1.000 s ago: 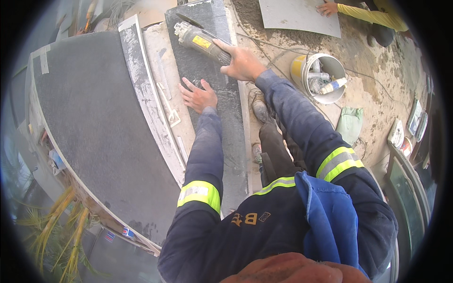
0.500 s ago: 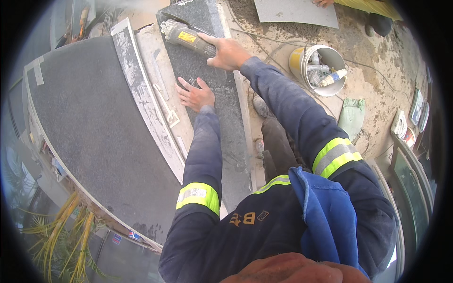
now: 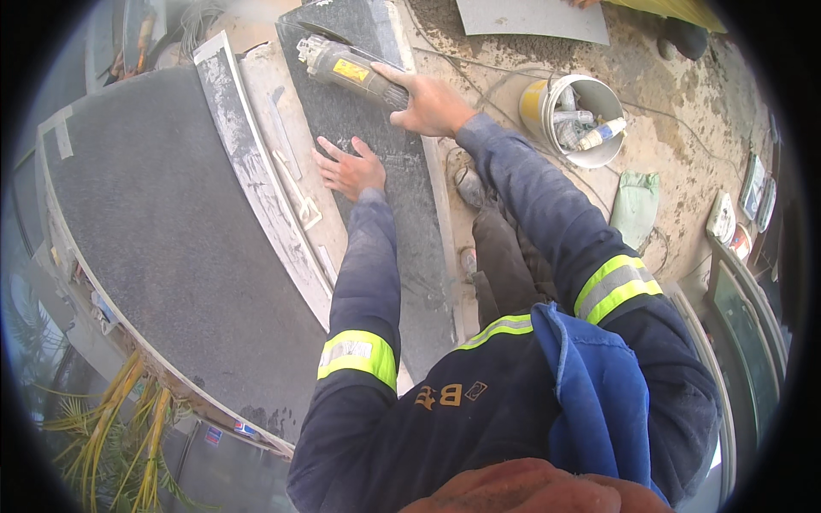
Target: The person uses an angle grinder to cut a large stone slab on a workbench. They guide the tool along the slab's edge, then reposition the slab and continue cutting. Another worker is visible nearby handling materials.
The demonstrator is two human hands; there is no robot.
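A long dark grey stone slab (image 3: 402, 227) with a pale dusty edge lies in front of me. My right hand (image 3: 436, 104) is wrapped round the rear body of a grey angle grinder (image 3: 340, 70) with a yellow label. Its disc shows as a dark edge at the far side of the tool, over the slab's far part. Nearer to me, my left hand (image 3: 354, 169) rests with fingers spread on the slab's left edge, holding nothing. Whether the disc touches the stone I cannot tell.
A large dark curved slab (image 3: 188, 231) fills the left, bordered by a pale strip (image 3: 248, 154). A bucket (image 3: 547, 107) holding tubes and bottles stands at right, with cables around it. Part of another person's yellow sleeve (image 3: 671, 10) and a grey sheet (image 3: 530, 21) show at the far edge.
My right hand and the grinder have shifted slightly right and nearer to me. The left hand stays spread in about the same place on the slab.
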